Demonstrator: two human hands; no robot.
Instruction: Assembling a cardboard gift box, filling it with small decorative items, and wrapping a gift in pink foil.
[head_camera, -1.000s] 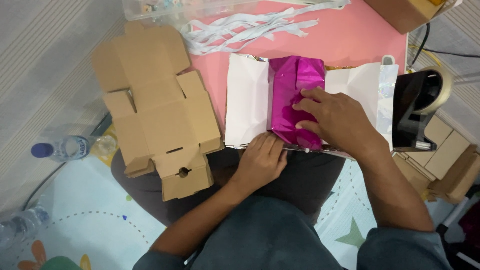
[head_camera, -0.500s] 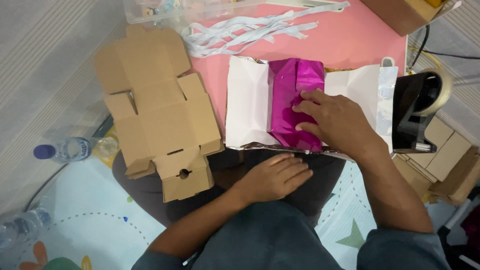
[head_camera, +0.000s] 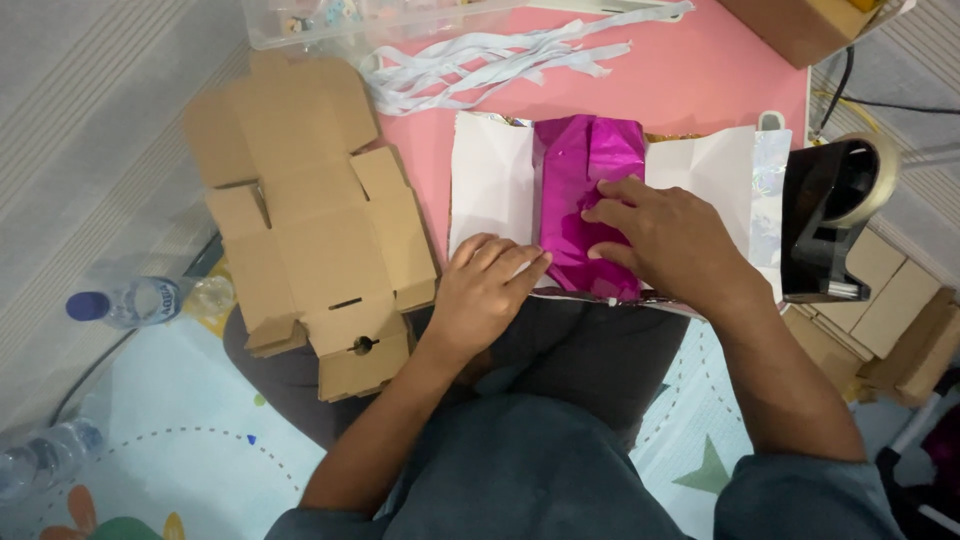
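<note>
Head view — status of the wrapping work. A box-shaped item already covered on top in shiny magenta foil (head_camera: 585, 195) lies on a sheet of wrapping paper (head_camera: 490, 180), white side up, at the near edge of the pink table (head_camera: 700, 80). One flap of the sheet is folded over the item; the white panels on both sides lie flat and unfolded, and no tape is visible on the seam, so by judgement the wrap is roughly half done, with side folds and sealing left.

The right hand (head_camera: 665, 240) rests flat on the magenta fold, fingers spread and pressing down, grasping nothing. The left hand (head_camera: 490, 290) is relaxed and loose, fingertips on the near edge of the white paper just beside the foil; it grips nothing.

A black tape dispenser (head_camera: 835, 220) stands just right of the sheet. A flattened cardboard box blank (head_camera: 310, 230) lies to the left, white paper strips (head_camera: 480, 65) at the far side, and a plastic bottle (head_camera: 140, 300) on the floor.

Change from the earlier frames — half a second ago the left hand lay lower, off the sheet over the lap; it has returned to the paper's edge. The right hand has kept its place on the fold.
</note>
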